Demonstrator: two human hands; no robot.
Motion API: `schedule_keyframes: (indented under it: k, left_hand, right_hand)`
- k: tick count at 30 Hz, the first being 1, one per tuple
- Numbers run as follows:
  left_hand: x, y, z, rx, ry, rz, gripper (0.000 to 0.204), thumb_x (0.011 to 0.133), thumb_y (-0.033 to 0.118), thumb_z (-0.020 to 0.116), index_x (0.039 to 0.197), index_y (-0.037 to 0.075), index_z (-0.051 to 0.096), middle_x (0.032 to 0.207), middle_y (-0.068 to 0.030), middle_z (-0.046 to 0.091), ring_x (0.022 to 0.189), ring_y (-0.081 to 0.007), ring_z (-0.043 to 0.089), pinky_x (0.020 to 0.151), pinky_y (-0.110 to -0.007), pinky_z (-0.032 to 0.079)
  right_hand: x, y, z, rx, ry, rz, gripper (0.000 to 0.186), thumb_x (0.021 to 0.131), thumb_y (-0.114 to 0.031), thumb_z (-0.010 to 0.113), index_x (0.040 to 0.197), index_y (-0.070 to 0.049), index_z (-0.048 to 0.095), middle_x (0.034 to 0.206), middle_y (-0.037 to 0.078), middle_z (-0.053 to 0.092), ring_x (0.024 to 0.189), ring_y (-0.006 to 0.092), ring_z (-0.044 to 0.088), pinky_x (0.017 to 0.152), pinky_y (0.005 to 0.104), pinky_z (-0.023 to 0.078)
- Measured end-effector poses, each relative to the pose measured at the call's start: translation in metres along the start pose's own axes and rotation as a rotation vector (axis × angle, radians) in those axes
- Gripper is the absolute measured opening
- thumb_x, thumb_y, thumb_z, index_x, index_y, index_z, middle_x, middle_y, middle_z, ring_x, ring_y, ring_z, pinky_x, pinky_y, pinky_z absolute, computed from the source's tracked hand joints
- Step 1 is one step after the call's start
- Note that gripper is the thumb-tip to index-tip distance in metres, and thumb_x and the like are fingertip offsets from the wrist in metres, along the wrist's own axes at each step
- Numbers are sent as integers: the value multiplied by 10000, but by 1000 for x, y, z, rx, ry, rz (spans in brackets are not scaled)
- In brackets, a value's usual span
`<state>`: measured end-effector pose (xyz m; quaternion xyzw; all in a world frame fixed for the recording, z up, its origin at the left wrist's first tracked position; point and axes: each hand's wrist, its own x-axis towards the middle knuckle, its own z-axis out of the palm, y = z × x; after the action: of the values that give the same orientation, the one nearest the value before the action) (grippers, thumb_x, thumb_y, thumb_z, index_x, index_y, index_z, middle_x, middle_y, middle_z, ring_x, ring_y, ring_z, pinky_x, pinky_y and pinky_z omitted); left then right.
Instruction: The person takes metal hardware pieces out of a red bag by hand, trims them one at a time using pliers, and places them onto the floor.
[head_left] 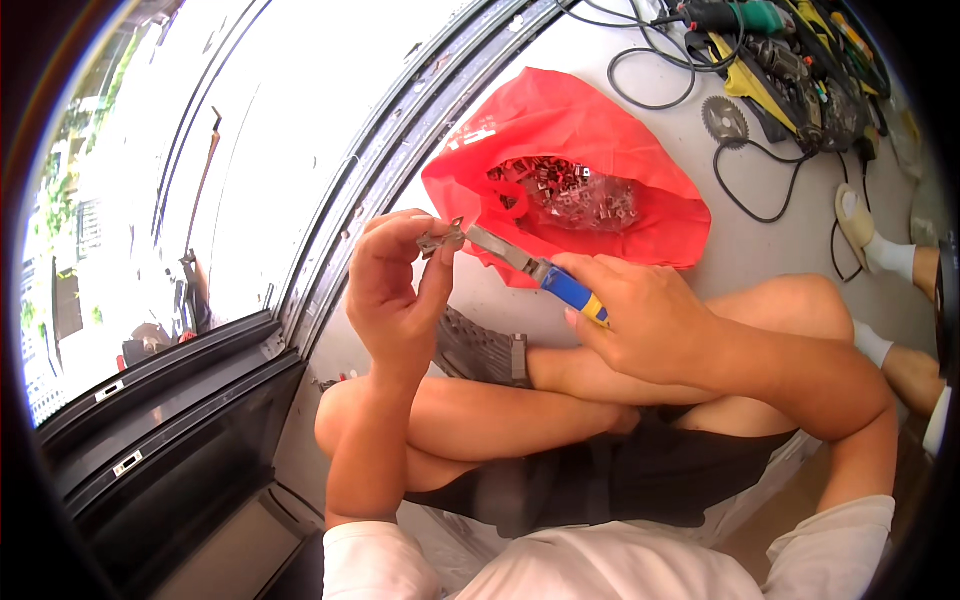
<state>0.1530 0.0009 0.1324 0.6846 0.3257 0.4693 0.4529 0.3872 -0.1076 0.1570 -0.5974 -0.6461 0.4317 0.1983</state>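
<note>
Pinched in the fingertips of my left hand (398, 285) is a small metal clip (441, 238), held up in front of the red bag. My right hand (637, 325) grips pliers (520, 258) with a blue and yellow handle; their jaw tip is at or very close to the clip, and I cannot tell whether they touch. The red bag (640, 130) lies open on the floor beyond my hands, with a heap of small metal pieces (570, 200) inside, partly in clear plastic.
Aluminium track (365, 150) and dark frames (160, 420) run along my left. At upper right lie power tools (735, 20), loops of cable (650, 105) and a circular blade (725, 120). Another person's feet (880, 250) are at the right. My crossed legs (480, 410) are below my hands.
</note>
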Motion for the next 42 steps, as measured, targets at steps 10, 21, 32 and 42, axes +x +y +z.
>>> schedule_keyframes:
  k: [10, 21, 32, 42]
  left_hand:
    - [-4, 2, 7, 91, -16, 42, 339, 840, -197, 684, 1123, -24, 616, 1099, -124, 617, 957, -169, 621, 809, -282, 533]
    - [-6, 5, 5, 33, -6, 114, 261, 928, -129, 653, 1137, -2, 564, 1173, -157, 590, 1039, -186, 621, 944, -322, 523]
    - [-5, 17, 5, 397, -32, -168, 351, 1114, 252, 458, 952, -8, 628, 661, -21, 546, 605, -101, 491, 569, -266, 399]
    - [1, 7, 3, 476, -42, -97, 438, 1120, 235, 376, 770, 3, 502, 634, -118, 512, 537, -292, 482, 541, -406, 377]
  right_hand:
    - [3, 3, 9, -265, 119, -36, 528, 892, -185, 697, 1365, -12, 539, 984, 174, 635, 882, 399, 673, 730, 497, 520]
    - [12, 3, 17, -25, 142, -24, 376, 898, -107, 688, 1213, -38, 495, 1054, 232, 612, 949, 479, 626, 803, 547, 499]
    - [24, 7, 13, -274, 241, -116, 505, 814, -42, 687, 1277, -15, 486, 1027, 219, 584, 889, 462, 634, 744, 531, 523]
    - [24, 7, 11, -339, 295, -228, 523, 789, -42, 691, 1278, 16, 513, 983, 207, 573, 825, 428, 639, 693, 502, 528]
